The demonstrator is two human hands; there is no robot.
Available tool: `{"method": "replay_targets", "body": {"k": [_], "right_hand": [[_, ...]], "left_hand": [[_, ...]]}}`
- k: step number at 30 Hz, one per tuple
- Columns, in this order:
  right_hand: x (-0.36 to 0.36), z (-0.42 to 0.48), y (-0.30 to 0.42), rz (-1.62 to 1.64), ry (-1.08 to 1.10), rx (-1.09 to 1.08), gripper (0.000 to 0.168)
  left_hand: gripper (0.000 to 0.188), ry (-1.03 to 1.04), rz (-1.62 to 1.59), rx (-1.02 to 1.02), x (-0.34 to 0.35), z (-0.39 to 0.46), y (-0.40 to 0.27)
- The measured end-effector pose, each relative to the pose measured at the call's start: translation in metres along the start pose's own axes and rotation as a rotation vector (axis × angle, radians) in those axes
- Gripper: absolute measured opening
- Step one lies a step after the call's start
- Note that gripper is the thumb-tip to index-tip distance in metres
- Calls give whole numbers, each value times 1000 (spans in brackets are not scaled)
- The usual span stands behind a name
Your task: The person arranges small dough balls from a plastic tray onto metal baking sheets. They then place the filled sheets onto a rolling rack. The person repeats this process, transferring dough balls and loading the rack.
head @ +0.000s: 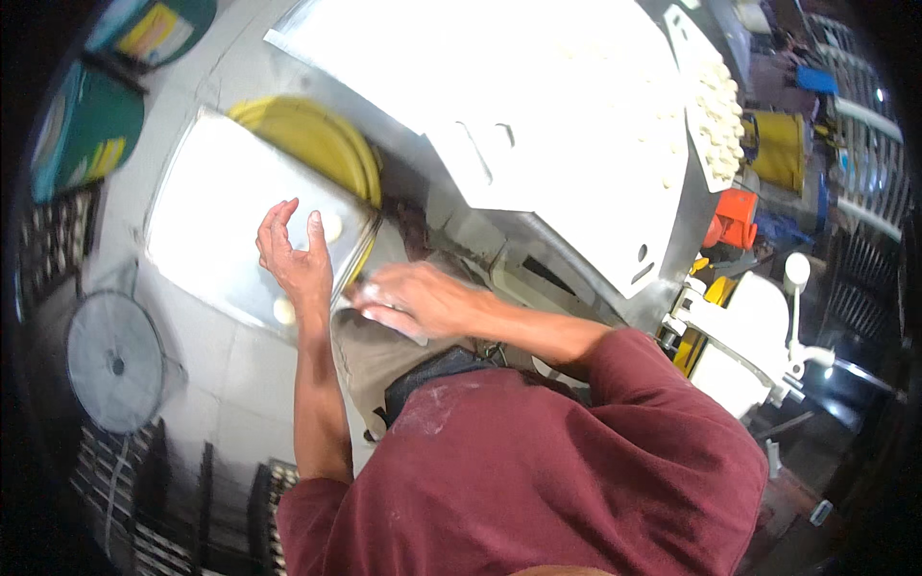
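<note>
My left hand [292,248] is raised over a metal tray [209,187], its fingers spread and nothing held in them. A pale dough ball [332,227] sits on the tray just beyond my left thumb. Another dough ball [284,311] lies near the tray's close edge, beside my left wrist. Blurred by motion, my right hand [414,297] hovers at the tray's right corner, above my lap. White flour or dough shows on its fingers, and a pale edge shows beneath it. Whether it grips anything is unclear.
A brightly lit table [547,93] stands ahead, with a slotted white board [475,162] at its edge. Dough balls [717,129] crowd another board on the right. A white machine [749,338] stands at right. A yellow tub [310,137] and green bucket [101,122] are left.
</note>
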State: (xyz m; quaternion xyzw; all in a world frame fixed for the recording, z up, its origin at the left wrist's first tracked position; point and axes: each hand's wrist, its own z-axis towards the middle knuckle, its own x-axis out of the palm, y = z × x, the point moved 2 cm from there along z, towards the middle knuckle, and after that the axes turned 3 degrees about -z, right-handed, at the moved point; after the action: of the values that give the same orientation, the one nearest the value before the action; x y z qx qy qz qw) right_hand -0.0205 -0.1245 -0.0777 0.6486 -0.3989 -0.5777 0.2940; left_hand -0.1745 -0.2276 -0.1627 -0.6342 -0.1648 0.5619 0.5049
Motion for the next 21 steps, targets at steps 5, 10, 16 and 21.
{"method": "replay_targets", "body": {"k": [5, 10, 16, 21], "right_hand": [[-204, -69, -40, -308, -777, 356, 17], [-305, -78, -91, -545, -777, 537, 41], [-290, -85, -119, -613, -788, 279, 53], [-292, -87, -112, -556, -764, 305, 52]], "left_hand": [[32, 123, -160, 362, 69, 78, -185], [39, 261, 4, 512, 185, 132, -275], [71, 381, 153, 637, 212, 86, -288], [77, 452, 232, 598, 222, 85, -288]]}}
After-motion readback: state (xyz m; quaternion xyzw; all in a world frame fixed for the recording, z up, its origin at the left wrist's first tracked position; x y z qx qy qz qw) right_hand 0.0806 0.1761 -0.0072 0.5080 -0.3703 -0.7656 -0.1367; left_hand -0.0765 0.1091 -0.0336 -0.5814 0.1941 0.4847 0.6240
